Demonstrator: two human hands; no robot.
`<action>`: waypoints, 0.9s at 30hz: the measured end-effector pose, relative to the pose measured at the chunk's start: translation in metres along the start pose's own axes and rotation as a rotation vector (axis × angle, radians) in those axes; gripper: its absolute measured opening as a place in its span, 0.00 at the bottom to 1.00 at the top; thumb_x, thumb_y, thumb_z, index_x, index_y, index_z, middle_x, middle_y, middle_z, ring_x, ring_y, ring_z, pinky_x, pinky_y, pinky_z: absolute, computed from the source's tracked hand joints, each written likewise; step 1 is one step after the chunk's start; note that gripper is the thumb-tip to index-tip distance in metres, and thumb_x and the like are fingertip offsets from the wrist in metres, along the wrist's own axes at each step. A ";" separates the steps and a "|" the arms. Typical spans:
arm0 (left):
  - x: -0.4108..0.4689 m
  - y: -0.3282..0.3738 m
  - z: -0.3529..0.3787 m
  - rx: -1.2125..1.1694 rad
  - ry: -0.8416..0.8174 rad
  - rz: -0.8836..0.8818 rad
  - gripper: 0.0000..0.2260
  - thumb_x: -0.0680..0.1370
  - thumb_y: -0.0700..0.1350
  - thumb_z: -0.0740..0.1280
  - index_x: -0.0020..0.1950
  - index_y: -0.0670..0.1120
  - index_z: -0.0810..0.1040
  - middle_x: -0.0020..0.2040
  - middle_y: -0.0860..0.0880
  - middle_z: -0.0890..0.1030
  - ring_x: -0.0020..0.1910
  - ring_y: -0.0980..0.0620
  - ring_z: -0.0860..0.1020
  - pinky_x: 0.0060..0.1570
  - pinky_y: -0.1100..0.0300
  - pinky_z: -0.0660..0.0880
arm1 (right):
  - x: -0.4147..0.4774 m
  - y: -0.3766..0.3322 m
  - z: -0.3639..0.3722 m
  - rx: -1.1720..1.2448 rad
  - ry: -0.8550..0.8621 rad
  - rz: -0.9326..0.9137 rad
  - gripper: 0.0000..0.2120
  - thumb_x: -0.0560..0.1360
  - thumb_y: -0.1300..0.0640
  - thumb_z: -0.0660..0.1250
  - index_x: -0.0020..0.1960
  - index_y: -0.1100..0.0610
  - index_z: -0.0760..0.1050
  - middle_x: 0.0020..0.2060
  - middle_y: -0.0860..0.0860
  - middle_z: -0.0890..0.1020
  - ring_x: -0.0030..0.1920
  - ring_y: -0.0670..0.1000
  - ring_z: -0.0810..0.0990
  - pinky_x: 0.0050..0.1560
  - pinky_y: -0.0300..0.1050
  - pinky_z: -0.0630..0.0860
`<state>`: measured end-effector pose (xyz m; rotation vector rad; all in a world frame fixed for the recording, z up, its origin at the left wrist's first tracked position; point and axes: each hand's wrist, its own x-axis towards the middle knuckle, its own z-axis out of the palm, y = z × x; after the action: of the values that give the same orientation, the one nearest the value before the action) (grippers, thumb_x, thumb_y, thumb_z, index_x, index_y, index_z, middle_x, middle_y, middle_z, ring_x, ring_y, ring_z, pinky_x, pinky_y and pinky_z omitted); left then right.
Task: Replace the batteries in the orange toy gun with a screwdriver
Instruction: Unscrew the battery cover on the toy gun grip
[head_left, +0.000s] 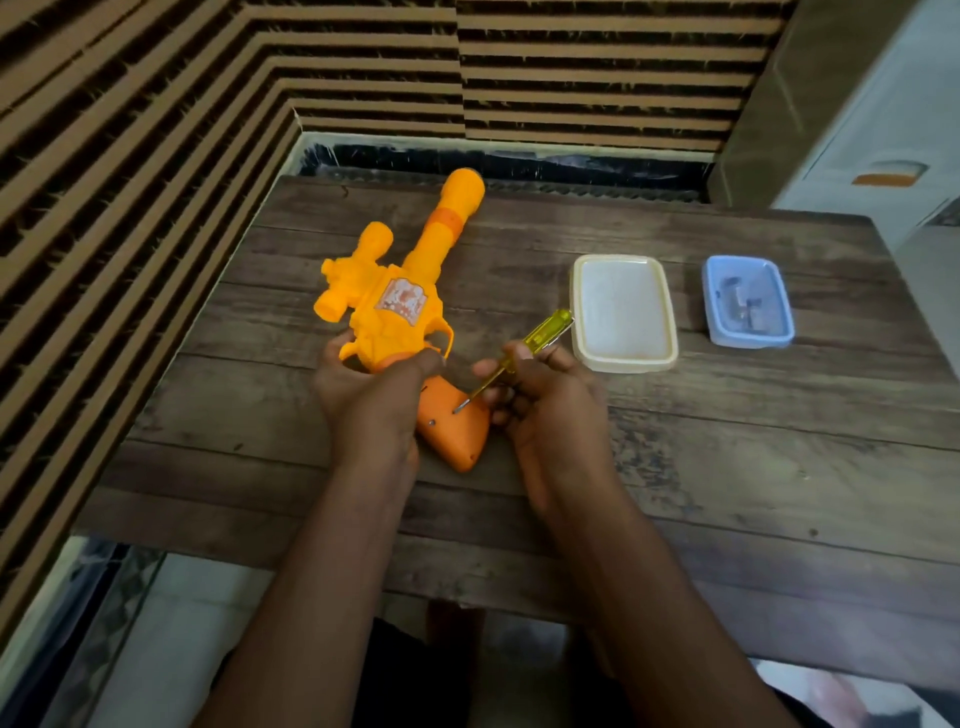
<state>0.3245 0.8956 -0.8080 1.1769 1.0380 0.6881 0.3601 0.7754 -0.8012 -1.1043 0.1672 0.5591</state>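
Fingers of the right hand (545, 400) pinch the screwdriver (519, 358); the left hand (374, 384) grips the toy gun (395, 306).

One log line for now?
left grip: holds toy gun | right grip: holds screwdriver, tip on gun handle | white tub, blue tub: on table, untouched

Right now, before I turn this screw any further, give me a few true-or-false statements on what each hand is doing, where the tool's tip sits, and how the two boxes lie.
1. The right hand holds the screwdriver with its tip on the orange grip of the toy gun. True.
2. The left hand hangs free, holding nothing. False: it grips the toy gun's body.
3. The blue box sits between the toy gun and the white box. False: the white box is in the middle, and the blue box is farthest right.
4. The blue box holds small items. True.
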 end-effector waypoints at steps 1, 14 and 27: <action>0.002 0.000 0.001 -0.055 -0.008 -0.010 0.33 0.62 0.30 0.81 0.65 0.43 0.77 0.46 0.48 0.87 0.41 0.51 0.87 0.36 0.57 0.82 | -0.001 0.000 0.001 -0.015 -0.008 -0.019 0.07 0.84 0.63 0.62 0.48 0.57 0.75 0.37 0.55 0.86 0.32 0.49 0.76 0.33 0.42 0.70; -0.003 0.001 0.008 -0.224 -0.182 -0.119 0.11 0.72 0.28 0.73 0.51 0.40 0.83 0.44 0.41 0.88 0.44 0.44 0.88 0.41 0.53 0.83 | -0.003 0.005 0.002 -0.217 -0.132 -0.434 0.09 0.84 0.60 0.63 0.60 0.66 0.72 0.43 0.66 0.85 0.40 0.60 0.82 0.45 0.54 0.80; -0.010 -0.001 0.015 -0.242 -0.158 -0.125 0.11 0.73 0.30 0.74 0.55 0.34 0.82 0.44 0.40 0.87 0.42 0.45 0.87 0.39 0.54 0.82 | -0.002 -0.007 -0.002 -0.353 -0.218 -0.566 0.08 0.84 0.63 0.61 0.58 0.68 0.70 0.41 0.64 0.84 0.41 0.66 0.82 0.45 0.61 0.80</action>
<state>0.3343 0.8808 -0.8054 0.9326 0.8620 0.5941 0.3620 0.7711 -0.7958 -1.3521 -0.4406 0.1959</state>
